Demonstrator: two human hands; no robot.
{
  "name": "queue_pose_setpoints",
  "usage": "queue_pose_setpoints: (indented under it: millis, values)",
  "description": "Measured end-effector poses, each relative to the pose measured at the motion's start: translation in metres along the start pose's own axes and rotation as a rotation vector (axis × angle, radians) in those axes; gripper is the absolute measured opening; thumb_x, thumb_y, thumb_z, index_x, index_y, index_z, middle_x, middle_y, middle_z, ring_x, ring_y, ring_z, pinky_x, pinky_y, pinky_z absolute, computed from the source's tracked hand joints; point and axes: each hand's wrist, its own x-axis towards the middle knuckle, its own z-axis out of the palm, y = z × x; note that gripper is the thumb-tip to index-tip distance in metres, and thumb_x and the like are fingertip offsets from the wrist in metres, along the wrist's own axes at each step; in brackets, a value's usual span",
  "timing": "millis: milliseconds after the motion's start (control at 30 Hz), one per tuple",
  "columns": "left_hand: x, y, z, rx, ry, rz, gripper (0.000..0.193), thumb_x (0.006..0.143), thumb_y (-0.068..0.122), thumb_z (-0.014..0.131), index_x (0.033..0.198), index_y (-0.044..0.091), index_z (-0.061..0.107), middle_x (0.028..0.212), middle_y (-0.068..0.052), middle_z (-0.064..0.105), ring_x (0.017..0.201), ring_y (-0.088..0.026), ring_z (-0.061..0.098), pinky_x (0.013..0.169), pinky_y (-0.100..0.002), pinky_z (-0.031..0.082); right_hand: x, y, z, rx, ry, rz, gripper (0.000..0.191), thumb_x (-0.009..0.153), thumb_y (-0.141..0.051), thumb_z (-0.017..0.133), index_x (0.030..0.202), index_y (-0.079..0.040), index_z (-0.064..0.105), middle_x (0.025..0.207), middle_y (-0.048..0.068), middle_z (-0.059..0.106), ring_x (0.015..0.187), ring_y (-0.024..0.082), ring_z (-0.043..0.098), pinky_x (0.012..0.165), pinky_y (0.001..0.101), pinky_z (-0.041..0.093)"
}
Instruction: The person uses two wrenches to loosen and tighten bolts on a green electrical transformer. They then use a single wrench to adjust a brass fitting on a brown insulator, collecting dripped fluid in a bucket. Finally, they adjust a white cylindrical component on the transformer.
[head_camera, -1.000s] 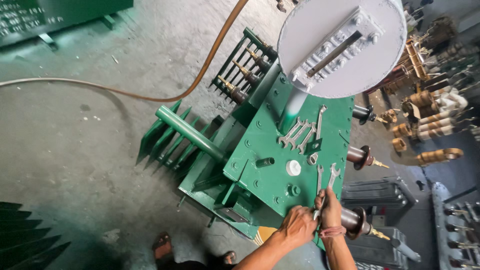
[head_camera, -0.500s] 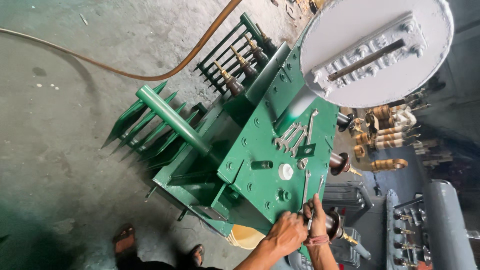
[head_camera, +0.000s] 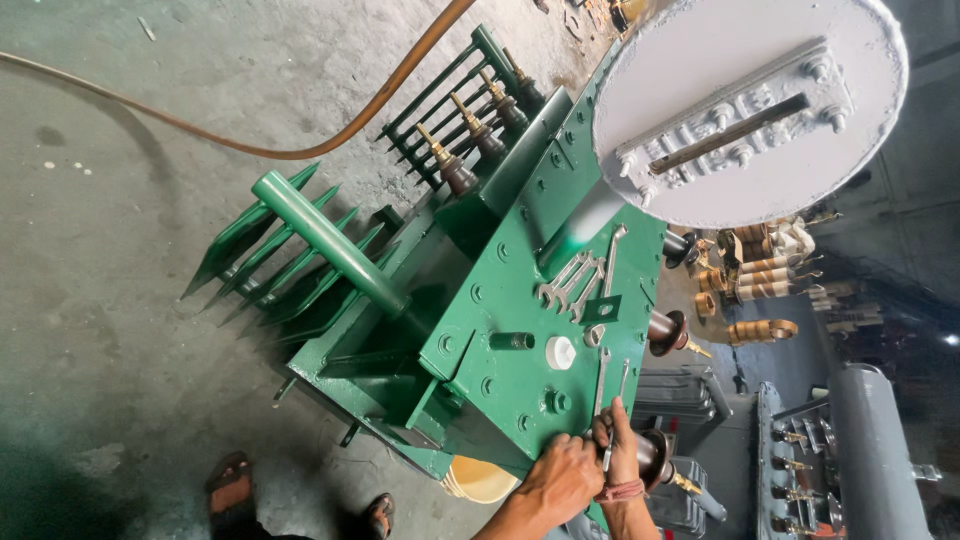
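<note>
A green transformer tank lies below me, and both my hands are at the near edge of its flat top cover (head_camera: 500, 300). My right hand (head_camera: 622, 442), with a red thread round its wrist, is closed on a slim steel spanner (head_camera: 607, 452) at the cover's edge. My left hand (head_camera: 562, 480) sits right beside it, fingers curled against the same spot; what it grips is hidden. Several loose spanners (head_camera: 575, 282) lie further up the cover, and two more (head_camera: 603, 375) lie just above my hands. A brown bushing (head_camera: 652, 455) sticks out beside my right hand.
A grey round conservator end (head_camera: 745, 110) looms at the top right. Green cooling fins (head_camera: 270, 260) and a green pipe (head_camera: 325, 240) flank the tank. An orange hose (head_camera: 300, 152) crosses the concrete floor. Brown insulators (head_camera: 760, 275) and grey equipment (head_camera: 880, 450) stand to the right. My sandalled feet (head_camera: 230, 480) show below.
The view has swung and closed in on the tank. Both hands have stayed at the cover's near edge, the right still on the spanner.
</note>
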Motion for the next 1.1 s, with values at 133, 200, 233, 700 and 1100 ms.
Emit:
queue_pose_setpoints:
  millis: [133,200,233,700,1100]
  values:
    - [0.0,0.0,-0.001,-0.013,0.001,0.004,0.012,0.084,0.009,0.063,0.082,0.003,0.073,0.085,-0.014,0.067,0.083,-0.027,0.064,0.074,-0.042,0.047,-0.006,-0.002,0.007,0.026,0.019,-0.016,0.039,0.1,-0.04,0.06,0.075,-0.017,0.042,0.062,-0.004,0.031,0.057,0.008,0.029,0.051,0.0256,0.022]
    - [-0.001,-0.001,0.0,-0.023,-0.004,0.003,0.011,0.083,0.009,0.064,0.082,0.003,0.073,0.085,-0.014,0.067,0.084,-0.027,0.064,0.074,-0.042,0.048,-0.007,-0.003,0.009,0.033,0.02,-0.024,0.039,0.1,-0.04,0.061,0.076,-0.017,0.041,0.063,-0.005,0.032,0.057,0.008,0.03,0.051,0.0257,0.022]
    - [-0.001,-0.001,0.0,-0.027,-0.007,0.002,0.011,0.083,0.009,0.064,0.082,0.003,0.073,0.085,-0.014,0.067,0.084,-0.027,0.064,0.074,-0.042,0.048,-0.008,-0.003,0.009,0.032,0.022,-0.027,0.039,0.1,-0.04,0.061,0.075,-0.017,0.041,0.063,-0.005,0.032,0.057,0.008,0.03,0.051,0.0258,0.023]
    - [-0.002,-0.002,0.009,0.003,-0.024,-0.002,0.011,0.081,0.01,0.066,0.081,0.004,0.074,0.086,-0.014,0.067,0.084,-0.027,0.065,0.073,-0.041,0.049,-0.001,0.001,0.005,-0.022,0.004,-0.004,0.044,0.102,-0.043,0.057,0.072,-0.016,0.04,0.06,-0.004,0.031,0.053,0.008,0.027,0.048,0.0273,0.021]
    - [0.007,-0.002,-0.045,-0.382,0.224,-0.157,0.005,0.092,0.006,0.066,0.091,0.001,0.067,0.083,-0.015,0.065,0.08,-0.033,0.067,0.073,-0.046,0.052,0.006,-0.007,-0.023,-0.114,0.081,-0.166,0.04,0.104,-0.044,0.054,0.082,-0.011,0.048,0.064,-0.002,0.04,0.058,0.01,0.037,0.054,0.0267,0.029]
